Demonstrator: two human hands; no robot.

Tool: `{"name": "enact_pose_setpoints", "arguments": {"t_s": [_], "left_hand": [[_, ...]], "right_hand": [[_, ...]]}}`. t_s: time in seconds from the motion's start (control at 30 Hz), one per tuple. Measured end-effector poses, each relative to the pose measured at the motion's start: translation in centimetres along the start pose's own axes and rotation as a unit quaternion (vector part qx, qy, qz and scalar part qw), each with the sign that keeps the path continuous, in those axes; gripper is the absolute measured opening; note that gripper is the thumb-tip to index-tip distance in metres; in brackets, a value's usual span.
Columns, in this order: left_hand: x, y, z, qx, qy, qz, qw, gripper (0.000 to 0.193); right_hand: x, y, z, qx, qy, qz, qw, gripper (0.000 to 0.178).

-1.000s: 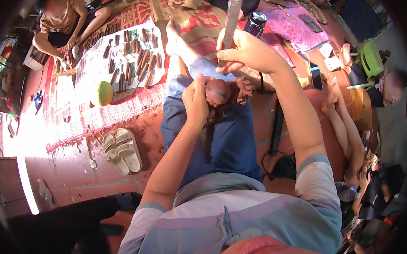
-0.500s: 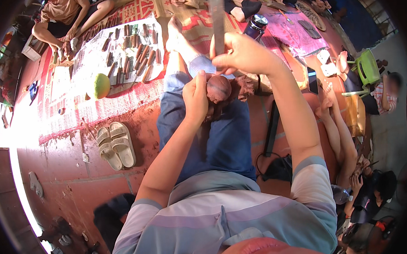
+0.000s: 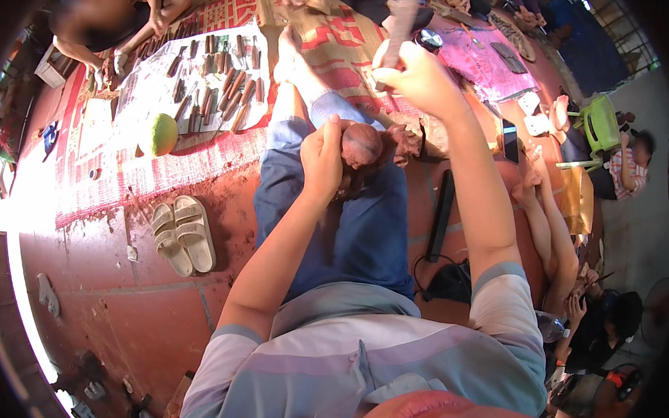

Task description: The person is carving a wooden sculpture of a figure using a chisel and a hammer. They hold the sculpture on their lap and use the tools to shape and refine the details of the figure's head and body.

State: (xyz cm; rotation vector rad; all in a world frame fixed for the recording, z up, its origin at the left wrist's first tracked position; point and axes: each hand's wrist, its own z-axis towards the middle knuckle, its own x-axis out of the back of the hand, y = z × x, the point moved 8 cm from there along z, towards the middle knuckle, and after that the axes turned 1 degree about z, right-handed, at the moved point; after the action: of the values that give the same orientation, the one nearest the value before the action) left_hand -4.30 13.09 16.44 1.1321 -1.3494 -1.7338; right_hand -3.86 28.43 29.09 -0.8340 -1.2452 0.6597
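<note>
Between my thighs rests a reddish-brown carved wooden figure with a rounded, head-like top and a knobbly carved part to its right. My left hand is closed against the figure's left side, thumb pointing up; its fingertips are hidden. Beyond and to the right, my right hand grips a long, flat brownish-grey bar. The bar is raised, apart from the figure, and its far part is motion-blurred.
Several wooden-handled carving tools lie on a white sheet over a patterned mat. A green round fruit sits at its near edge. Beige sandals stand on red tiles. A pink cloth lies far right. Other people sit around.
My right hand has moved up and rightward, away from the figure, and the bar now leans to the right. My left hand and the figure have stayed almost in place.
</note>
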Motion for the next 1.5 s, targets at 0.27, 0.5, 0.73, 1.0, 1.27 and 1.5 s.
{"name": "enact_pose_setpoints", "arguments": {"t_s": [0.27, 0.5, 0.73, 1.0, 1.27, 1.5], "left_hand": [[-2.2, 4.9, -1.1, -0.033, -0.192, 0.033, 0.980, 0.027], [-4.6, 3.9, 1.1, 0.163, -0.319, 0.110, 0.927, 0.026], [-4.2, 7.0, 1.0, -0.050, -0.233, 0.213, 0.948, 0.020], [-2.3, 8.7, -5.9, -0.463, -0.118, 0.368, 0.798, 0.049], [-4.6, 9.3, -1.5, -0.335, -0.287, 0.273, 0.855, 0.014], [-4.3, 6.3, 1.1, -0.091, -0.331, 0.101, 0.934, 0.048]], "right_hand": [[0.9, 9.5, -5.8, -0.073, 0.168, 0.411, 0.893, 0.014], [-7.3, 20.8, -7.7, -0.119, 0.174, 0.578, 0.788, 0.010], [-8.7, 21.3, -9.1, -0.101, 0.220, 0.510, 0.826, 0.015], [-9.4, 20.3, -9.4, -0.084, 0.192, 0.565, 0.798, 0.018], [-9.0, 19.9, -9.6, -0.054, 0.201, 0.567, 0.797, 0.016], [-8.7, 20.0, -9.7, -0.052, 0.222, 0.573, 0.787, 0.014]]}}
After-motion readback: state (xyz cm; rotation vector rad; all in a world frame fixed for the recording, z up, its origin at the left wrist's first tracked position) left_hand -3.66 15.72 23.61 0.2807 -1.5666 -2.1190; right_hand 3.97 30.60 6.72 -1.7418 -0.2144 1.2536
